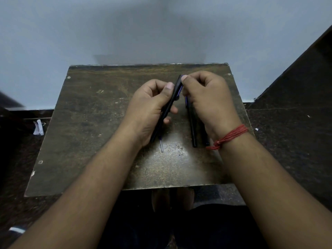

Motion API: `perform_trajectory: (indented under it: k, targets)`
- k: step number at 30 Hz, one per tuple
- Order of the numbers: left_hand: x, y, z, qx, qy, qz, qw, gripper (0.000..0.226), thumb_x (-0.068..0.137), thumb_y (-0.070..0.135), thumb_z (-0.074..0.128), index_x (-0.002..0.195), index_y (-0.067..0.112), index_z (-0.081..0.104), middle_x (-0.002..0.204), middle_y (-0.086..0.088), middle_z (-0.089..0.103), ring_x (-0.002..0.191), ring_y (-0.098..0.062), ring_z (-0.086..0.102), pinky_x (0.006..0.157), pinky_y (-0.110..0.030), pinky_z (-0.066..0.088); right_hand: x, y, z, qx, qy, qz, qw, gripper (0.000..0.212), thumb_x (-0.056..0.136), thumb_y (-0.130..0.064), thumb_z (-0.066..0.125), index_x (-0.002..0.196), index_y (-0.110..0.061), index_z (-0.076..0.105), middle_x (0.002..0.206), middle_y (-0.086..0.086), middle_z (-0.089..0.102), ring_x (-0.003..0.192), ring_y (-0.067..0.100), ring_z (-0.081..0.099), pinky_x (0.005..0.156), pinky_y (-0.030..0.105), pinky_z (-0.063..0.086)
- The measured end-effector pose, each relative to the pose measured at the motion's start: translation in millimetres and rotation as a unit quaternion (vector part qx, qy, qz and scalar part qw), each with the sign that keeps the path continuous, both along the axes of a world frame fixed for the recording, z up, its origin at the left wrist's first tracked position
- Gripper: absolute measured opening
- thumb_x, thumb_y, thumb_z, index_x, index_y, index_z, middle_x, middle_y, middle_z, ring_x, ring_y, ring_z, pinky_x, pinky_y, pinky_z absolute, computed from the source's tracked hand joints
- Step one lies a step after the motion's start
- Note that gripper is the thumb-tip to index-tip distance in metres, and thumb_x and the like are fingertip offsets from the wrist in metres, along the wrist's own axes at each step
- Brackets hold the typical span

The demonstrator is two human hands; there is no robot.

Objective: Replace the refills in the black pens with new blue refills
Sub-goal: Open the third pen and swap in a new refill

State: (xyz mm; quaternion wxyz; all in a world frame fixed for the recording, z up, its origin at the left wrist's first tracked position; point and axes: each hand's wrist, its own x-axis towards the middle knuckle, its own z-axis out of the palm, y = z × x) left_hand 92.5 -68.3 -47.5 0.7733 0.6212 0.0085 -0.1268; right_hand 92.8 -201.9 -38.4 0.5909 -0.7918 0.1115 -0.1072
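The left hand (152,108) is curled closed around a black pen (170,103), thumb pressed on the barrel, the pen tilted with its upper end toward 1 o'clock. The right hand (206,99) is closed at that upper end, thumb and forefinger pinched on a blue refill (180,89) that shows as a thin blue line beside the barrel. Whether the refill is going in or coming out cannot be told.

On progress, my judgement is that the job is mid-way: one pen is being worked on, and nothing shows a pen plainly finished.

Counted on the worn wooden surface (89,114):
- One pen held between the hands, above the middle of the surface.
- Two black pens (193,126) lying side by side under the right wrist, at about 4 o'clock from the held pen, running roughly 12 to 6; one has a blue streak at its upper end, possibly a refill.
- One loose refill (161,145) with a clear end poking out below the left hand at 7 o'clock.

Any further refills are hidden by the hands. A red thread bracelet (228,136) circles the right wrist.
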Motion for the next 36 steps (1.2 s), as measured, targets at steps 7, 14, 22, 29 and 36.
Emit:
perform_trajectory:
  k: [7, 14, 22, 29, 36]
  targets:
    - [-0.1, -1.0, -5.8, 0.083, -0.040, -0.065, 0.994, 0.017, 0.104, 0.021, 0.049, 0.101, 0.005, 0.056, 0.067, -0.003, 0.054, 0.042, -0.009, 0.032, 0.041, -0.019, 0.024, 0.5, -6.4, -2.9, 0.026, 0.001, 0.014, 1.000, 0.018, 0.095, -0.033, 0.064, 0.085, -0.017, 0.066, 0.075, -0.001, 0.068, 0.068, 0.009, 0.060, 0.069, 0.035, 0.053]
    - [-3.8, -3.1, -9.4, 0.308, -0.169, -0.037, 0.936, 0.033, 0.104, 0.040, 0.042, 0.083, 0.022, 0.061, 0.056, 0.013, 0.048, 0.049, -0.001, 0.039, 0.052, -0.027, 0.031, -0.9, -6.0, -2.7, 0.034, -0.017, 0.046, 0.998, 0.022, 0.097, -0.031, 0.062, 0.084, -0.014, 0.065, 0.077, 0.005, 0.067, 0.069, 0.015, 0.060, 0.065, 0.034, 0.052]
    - [-5.8, -1.0, 7.5, 0.330, -0.222, -0.037, 0.917, 0.033, 0.104, 0.035, 0.045, 0.081, 0.019, 0.063, 0.046, 0.017, 0.042, 0.049, -0.001, 0.041, 0.048, -0.017, 0.030, -5.8, -5.6, 6.3, 0.093, -0.083, 0.060, 0.990, 0.016, 0.100, -0.012, 0.058, 0.084, -0.013, 0.062, 0.070, -0.003, 0.060, 0.059, 0.005, 0.054, 0.056, 0.021, 0.045]
    - [-9.6, -4.7, -1.2, 0.307, -0.219, -0.002, 0.926, 0.037, 0.105, 0.039, 0.041, 0.082, 0.020, 0.063, 0.056, 0.015, 0.046, 0.056, 0.000, 0.046, 0.051, -0.017, 0.030, -1.0, -10.9, 5.5, 0.152, -0.172, -0.008, 0.973, 0.011, 0.101, -0.013, 0.052, 0.093, -0.011, 0.061, 0.077, 0.002, 0.066, 0.066, 0.012, 0.058, 0.057, 0.024, 0.047]
    - [2.8, 6.3, -10.3, 0.228, -0.177, 0.133, 0.948, 0.027, 0.101, 0.038, 0.036, 0.105, 0.021, 0.057, 0.077, 0.007, 0.049, 0.069, -0.012, 0.045, 0.062, -0.033, 0.037, 2.3, -25.4, -3.7, -0.179, -0.090, 0.003, 0.980, 0.011, 0.094, -0.025, 0.064, 0.101, -0.020, 0.071, 0.082, -0.014, 0.063, 0.077, 0.003, 0.058, 0.072, 0.021, 0.050]
